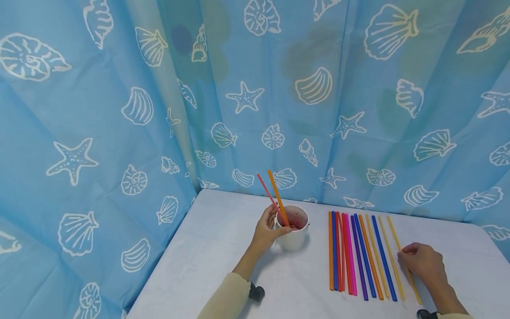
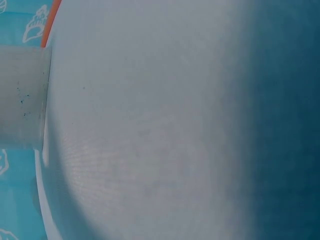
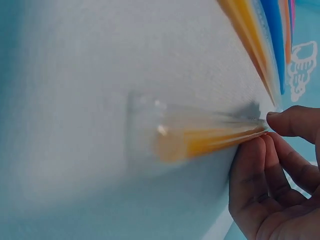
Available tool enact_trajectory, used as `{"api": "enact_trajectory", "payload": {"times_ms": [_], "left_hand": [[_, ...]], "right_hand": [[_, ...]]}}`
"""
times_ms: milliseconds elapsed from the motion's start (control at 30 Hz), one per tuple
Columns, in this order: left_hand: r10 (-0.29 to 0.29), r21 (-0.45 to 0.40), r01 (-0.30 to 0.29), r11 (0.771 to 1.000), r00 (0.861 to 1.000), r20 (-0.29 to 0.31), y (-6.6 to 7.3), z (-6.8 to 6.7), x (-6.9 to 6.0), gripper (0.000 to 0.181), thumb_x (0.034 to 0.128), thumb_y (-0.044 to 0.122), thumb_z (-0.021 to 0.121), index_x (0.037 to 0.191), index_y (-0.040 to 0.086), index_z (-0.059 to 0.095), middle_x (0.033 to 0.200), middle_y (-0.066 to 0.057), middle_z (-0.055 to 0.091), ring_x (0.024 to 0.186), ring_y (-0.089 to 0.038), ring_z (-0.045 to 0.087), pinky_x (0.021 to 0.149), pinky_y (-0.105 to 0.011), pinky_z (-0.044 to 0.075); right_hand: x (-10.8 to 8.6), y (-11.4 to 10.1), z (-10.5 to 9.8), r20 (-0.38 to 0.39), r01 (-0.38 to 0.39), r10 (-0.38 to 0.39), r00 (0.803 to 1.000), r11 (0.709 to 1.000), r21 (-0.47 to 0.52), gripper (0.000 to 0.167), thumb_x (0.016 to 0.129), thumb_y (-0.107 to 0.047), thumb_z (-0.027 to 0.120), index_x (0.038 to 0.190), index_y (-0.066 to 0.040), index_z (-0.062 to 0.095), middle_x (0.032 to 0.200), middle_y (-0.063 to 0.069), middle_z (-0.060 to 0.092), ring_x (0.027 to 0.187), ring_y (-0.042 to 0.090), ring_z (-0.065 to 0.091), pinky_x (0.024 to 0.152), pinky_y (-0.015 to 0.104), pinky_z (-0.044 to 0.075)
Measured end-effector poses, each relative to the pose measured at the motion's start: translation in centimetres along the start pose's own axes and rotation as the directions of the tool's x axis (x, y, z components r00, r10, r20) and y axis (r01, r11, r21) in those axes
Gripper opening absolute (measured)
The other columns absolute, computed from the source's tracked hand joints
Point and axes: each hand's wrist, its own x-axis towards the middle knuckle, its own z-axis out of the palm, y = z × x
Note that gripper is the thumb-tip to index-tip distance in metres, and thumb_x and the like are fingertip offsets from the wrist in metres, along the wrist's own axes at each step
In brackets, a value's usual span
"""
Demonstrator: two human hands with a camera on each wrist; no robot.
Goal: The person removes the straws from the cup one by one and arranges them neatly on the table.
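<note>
A white cup (image 1: 292, 241) with a reddish inside stands on the table, and my left hand (image 1: 264, 232) grips its left side, thumb at the front of the rim. An orange straw (image 1: 275, 186) and a red straw (image 1: 264, 186) lean up out of the cup past that hand. In the left wrist view only the cup's wall (image 2: 22, 97) and a bit of orange straw (image 2: 51, 22) show; the hand is out of sight there. My right hand (image 1: 424, 261) pinches the rightmost yellow straw (image 1: 414, 290), which looks clear-wrapped in the right wrist view (image 3: 210, 140).
Left of my right hand lies a row of several straws, among them a purple straw (image 1: 358, 257), a pink straw (image 1: 350, 252) and a blue straw (image 1: 384, 257). A blue curtain (image 1: 247, 146) with white shells hangs behind the white table (image 1: 295, 288) and on its left.
</note>
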Motion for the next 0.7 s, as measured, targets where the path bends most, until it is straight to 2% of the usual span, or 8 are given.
{"api": "enact_trajectory", "payload": {"times_ms": [67,300,467,600,700], "left_hand": [[-0.005,-0.003,0.005,1.0,1.0,0.003,0.4,0.0,-0.2,0.087,0.0794,0.023,0.083,0.15,0.011,0.034,0.145,0.0,0.047,0.138,-0.017,0.038,0.113,-0.036,0.029],[-0.005,-0.01,0.005,1.0,1.0,-0.003,3.2,0.1,-1.3,0.082,0.08,0.027,0.082,0.147,0.01,0.038,0.144,-0.002,0.048,0.137,-0.019,0.04,0.112,-0.038,0.031],[-0.002,-0.012,0.002,1.0,1.0,-0.004,3.3,0.2,-1.4,0.082,0.0801,0.028,0.082,0.147,0.01,0.038,0.143,-0.001,0.049,0.137,-0.019,0.04,0.112,-0.038,0.031],[-0.005,-0.017,0.005,1.0,1.0,0.003,3.2,0.1,-1.3,0.086,0.0794,0.027,0.083,0.148,0.006,0.036,0.143,0.0,0.048,0.137,-0.017,0.04,0.113,-0.036,0.03],[-0.013,-0.016,0.013,1.0,1.0,0.008,3.3,0.1,-1.3,0.087,0.079,0.027,0.083,0.149,0.007,0.035,0.144,0.001,0.048,0.137,-0.016,0.039,0.113,-0.034,0.029]], "right_hand": [[0.0,0.0,-0.2,-0.004,0.002,-0.002,1.0,1.0,0.002,0.034,0.086,-0.016,0.068,0.103,0.012,0.06,0.084,0.02,0.061,0.071,0.027,0.056,0.055,0.032,0.046],[0.1,-0.5,-1.1,-0.026,0.048,-0.048,0.999,0.999,0.007,0.035,0.088,-0.016,0.067,0.105,0.013,0.059,0.084,0.02,0.062,0.071,0.026,0.056,0.058,0.036,0.05],[-0.1,-1.5,-1.2,-0.077,0.103,-0.102,0.992,0.995,0.011,0.034,0.089,-0.017,0.067,0.106,0.011,0.06,0.085,0.021,0.064,0.068,0.025,0.058,0.056,0.036,0.052],[-0.4,-2.6,-1.0,-0.109,0.146,-0.141,0.984,0.989,0.035,0.035,0.09,-0.018,0.067,0.108,0.011,0.06,0.09,0.023,0.063,0.073,0.027,0.058,0.062,0.04,0.053],[-0.7,-3.4,-0.7,-0.147,0.199,-0.19,0.971,0.979,0.047,0.035,0.09,-0.018,0.066,0.109,0.011,0.061,0.094,0.025,0.063,0.077,0.03,0.058,0.067,0.044,0.052]]}}
